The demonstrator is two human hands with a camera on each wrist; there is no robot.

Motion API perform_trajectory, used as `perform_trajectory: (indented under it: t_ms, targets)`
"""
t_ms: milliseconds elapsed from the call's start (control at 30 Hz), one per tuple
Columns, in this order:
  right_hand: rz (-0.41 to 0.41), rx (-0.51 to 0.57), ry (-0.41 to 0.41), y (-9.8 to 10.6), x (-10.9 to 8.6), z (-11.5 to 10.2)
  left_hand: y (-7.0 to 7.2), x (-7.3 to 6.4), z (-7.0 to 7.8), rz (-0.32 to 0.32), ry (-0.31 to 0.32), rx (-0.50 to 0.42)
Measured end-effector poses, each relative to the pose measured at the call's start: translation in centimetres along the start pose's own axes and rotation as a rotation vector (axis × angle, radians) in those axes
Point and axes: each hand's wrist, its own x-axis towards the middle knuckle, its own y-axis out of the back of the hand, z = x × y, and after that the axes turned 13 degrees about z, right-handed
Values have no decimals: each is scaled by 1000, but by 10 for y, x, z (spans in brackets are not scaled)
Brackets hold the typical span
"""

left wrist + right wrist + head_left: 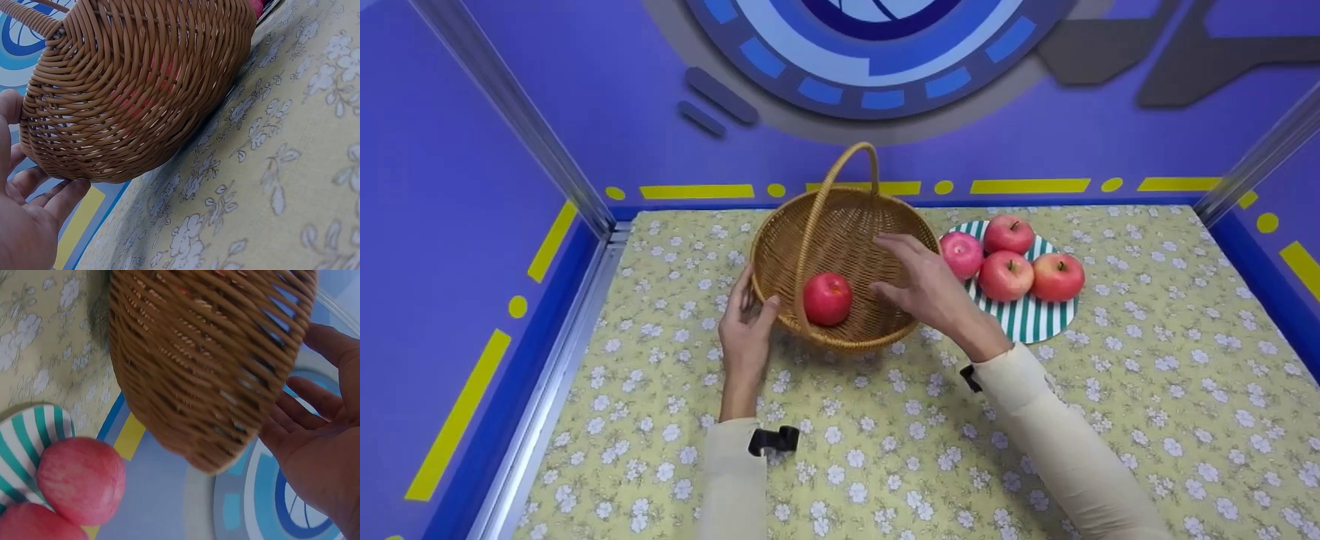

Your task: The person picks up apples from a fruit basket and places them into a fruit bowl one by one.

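Observation:
A round wicker basket (877,225) with a tall arched handle stands at the back middle of the table. One red apple (828,299) lies inside it, near the front, and shows faintly through the weave in the left wrist view. My left hand (745,337) holds the basket's left side, thumb at the rim and fingers against the outer wall (135,95). Over the right rim reaches my right hand (926,285), its fingers spread and loosely bent, with nothing between them. In the right wrist view that hand (320,410) appears beside the basket's rim.
Right of the basket, several red apples (1006,276) sit on a green-and-white striped round mat (1031,322). A flowered cloth (847,450) covers the table. Blue panels (607,90) stand behind and at both sides.

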Motion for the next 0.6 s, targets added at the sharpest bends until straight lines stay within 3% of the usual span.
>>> perform_trajectory:
  t_ms: [333,600]
  targets:
    - [-36,-8,71,-22,6,1,-1,2,-1,3,-14,-11]
    - [-111,-15,67,-35,9,2,-1,1,0,2,-4,-35]
